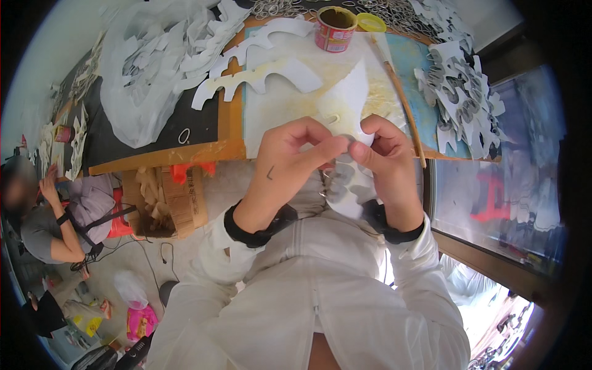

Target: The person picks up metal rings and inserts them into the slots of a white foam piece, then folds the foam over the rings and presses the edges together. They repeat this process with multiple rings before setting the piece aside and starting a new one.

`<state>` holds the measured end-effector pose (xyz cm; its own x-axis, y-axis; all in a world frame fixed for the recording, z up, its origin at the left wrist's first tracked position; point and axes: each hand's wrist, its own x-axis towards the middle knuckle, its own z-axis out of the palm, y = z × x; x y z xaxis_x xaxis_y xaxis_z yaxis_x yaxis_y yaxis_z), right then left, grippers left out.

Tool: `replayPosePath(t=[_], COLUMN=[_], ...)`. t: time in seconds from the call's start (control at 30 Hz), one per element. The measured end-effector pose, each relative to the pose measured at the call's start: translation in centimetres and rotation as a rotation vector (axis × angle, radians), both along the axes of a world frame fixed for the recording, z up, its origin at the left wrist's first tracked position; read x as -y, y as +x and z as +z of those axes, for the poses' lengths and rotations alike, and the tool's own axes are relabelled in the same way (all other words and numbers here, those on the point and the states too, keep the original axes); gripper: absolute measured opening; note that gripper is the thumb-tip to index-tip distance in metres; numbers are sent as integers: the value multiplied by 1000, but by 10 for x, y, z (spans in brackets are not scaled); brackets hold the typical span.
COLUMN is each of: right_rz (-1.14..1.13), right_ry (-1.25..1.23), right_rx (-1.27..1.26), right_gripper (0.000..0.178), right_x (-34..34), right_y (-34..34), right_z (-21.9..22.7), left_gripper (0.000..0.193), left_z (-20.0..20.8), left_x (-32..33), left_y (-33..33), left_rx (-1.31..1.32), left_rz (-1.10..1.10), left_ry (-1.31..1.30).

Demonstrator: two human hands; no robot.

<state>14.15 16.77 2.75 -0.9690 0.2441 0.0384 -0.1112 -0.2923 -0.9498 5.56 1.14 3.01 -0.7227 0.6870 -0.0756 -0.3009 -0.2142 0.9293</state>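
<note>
"How do the hands stand, left to right?"

"Left of the red tin [333, 43] and nearer the person, the left hand [287, 151] shows its back, thumb and forefinger pinched on a white strip [349, 102]. Slightly right of the tin, also nearer the person, the right hand [393, 161] curls its fingers, thumb pressed on that strip. The thumb tips nearly meet."

"Any writing?"

"Well left of the tin, on the floor, a cardboard box [190, 200] bears dark print. The left hand's back carries a small hooked dark mark. The tin's own label is pinkish red, its print too small to make out."

"Which way does the strip point?"

"Its long axis runs away from the body, the pointed white end just on the near side of the tin, above the tabletop [232, 117]. Its grey-patched end hangs toward the person; fingers cover its middle."

"And around the tin?"

"A plastic bag [137, 117] well left, scalloped pieces [288, 73] near its left, a brush [404, 98] to its right, then a grey-and-white pile [459, 102]."
</note>
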Motion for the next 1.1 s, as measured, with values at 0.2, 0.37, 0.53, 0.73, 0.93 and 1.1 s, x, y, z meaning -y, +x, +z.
replayPosePath(t=[0.2, 0.37, 0.53, 0.73, 0.93, 1.1], right_rz=[-59, -4, -22, -232, -175, -38], right_ry=[87, -30, 55, 38, -115, -181], right_rx=[146, 114, 215, 57, 163, 278], right_gripper=[26, 30, 19, 16, 23, 28], right_x=[2, -1, 0, 16, 9, 0], right_y=[-1, -10, -6, -6, -5, 0], right_z=[7, 19, 7, -11, -13, -9], left_gripper=[14, 14, 14, 14, 15, 17], left_z=[2, 3, 4, 0, 3, 7], left_x=[9, 9, 7, 3, 2, 6], left_y=[-1, -2, 0, 6, 2, -7], left_rx=[-166, -370, -356, -247, -218, -229], left_rz=[137, 79, 35, 32, 118, 134], left_ry=[-50, -91, -91, -71, -82, -116])
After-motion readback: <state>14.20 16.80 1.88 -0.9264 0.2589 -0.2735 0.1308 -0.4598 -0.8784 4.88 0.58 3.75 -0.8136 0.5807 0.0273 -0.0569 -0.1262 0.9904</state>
